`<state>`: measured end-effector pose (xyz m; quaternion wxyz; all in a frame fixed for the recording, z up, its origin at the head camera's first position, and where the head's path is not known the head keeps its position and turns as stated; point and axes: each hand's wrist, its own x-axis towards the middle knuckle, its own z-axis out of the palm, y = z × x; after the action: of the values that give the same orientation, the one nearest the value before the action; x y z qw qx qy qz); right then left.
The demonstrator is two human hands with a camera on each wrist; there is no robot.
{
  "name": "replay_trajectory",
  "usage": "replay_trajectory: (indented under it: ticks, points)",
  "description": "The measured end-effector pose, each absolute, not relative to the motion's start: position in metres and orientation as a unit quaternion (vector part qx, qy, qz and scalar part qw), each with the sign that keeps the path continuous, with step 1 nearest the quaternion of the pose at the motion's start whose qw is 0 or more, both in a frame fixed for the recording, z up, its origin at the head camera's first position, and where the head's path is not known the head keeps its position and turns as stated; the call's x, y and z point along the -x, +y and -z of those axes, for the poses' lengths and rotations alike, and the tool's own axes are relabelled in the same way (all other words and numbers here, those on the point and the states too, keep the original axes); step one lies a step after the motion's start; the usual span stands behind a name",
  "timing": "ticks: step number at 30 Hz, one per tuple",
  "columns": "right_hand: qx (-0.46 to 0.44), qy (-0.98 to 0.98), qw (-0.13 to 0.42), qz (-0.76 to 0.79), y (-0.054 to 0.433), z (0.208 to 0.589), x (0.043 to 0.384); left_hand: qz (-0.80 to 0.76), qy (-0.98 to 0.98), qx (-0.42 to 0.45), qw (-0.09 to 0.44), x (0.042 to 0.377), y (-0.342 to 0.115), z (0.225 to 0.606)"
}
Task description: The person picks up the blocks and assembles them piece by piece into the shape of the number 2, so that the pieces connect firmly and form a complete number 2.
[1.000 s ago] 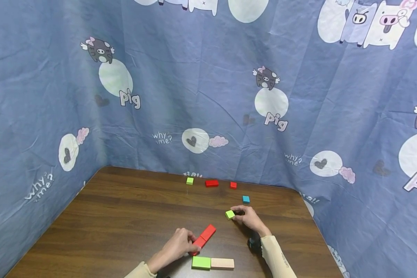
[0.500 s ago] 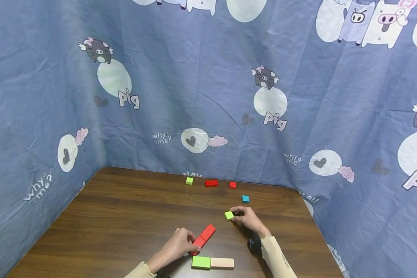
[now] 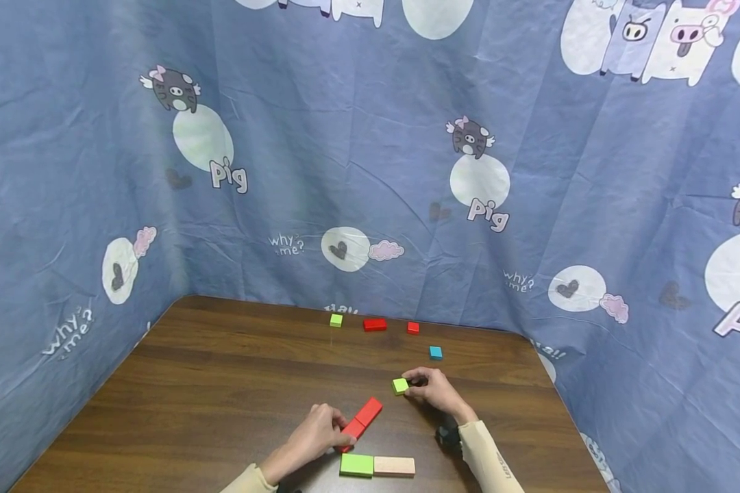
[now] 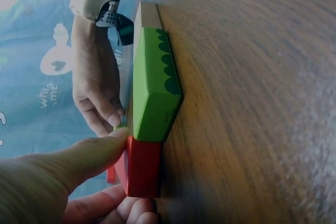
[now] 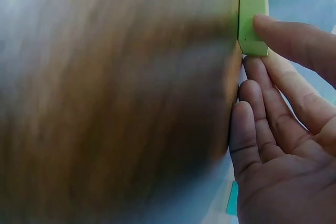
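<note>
My left hand (image 3: 313,436) pinches the near one of two red blocks, with its thumb and fingers on opposite sides. The near red block (image 4: 144,166) and the far red block (image 3: 368,411) lie end to end in a slanting line on the table. My right hand (image 3: 434,391) holds a small light-green block (image 3: 400,386) between thumb and fingertips, to the right of and beyond the red line. In the right wrist view, the thumb presses one face of that green block (image 5: 253,11); its fingers lie below.
A green block (image 3: 356,465) and a pale wood-coloured block (image 3: 395,467) lie end to end nearest me. Farther back are a blue block (image 3: 436,352), a small red block (image 3: 413,328), a longer red block (image 3: 375,324) and another green block (image 3: 336,320). A patterned blue curtain (image 3: 296,171) hangs behind.
My right hand has moved the small light-green block slightly left and nearer to me, toward the red blocks. The left hand and the red blocks have stayed put.
</note>
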<state>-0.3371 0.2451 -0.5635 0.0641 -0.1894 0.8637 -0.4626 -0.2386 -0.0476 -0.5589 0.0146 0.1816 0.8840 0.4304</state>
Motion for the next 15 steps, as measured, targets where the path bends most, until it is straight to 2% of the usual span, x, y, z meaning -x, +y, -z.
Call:
replay_trajectory:
  ticks: [15]
  points:
    - [0.207,0.876,0.082,0.427,0.231,0.557,0.330,-0.436,0.877,-0.201,0.001,0.240,-0.049,0.560]
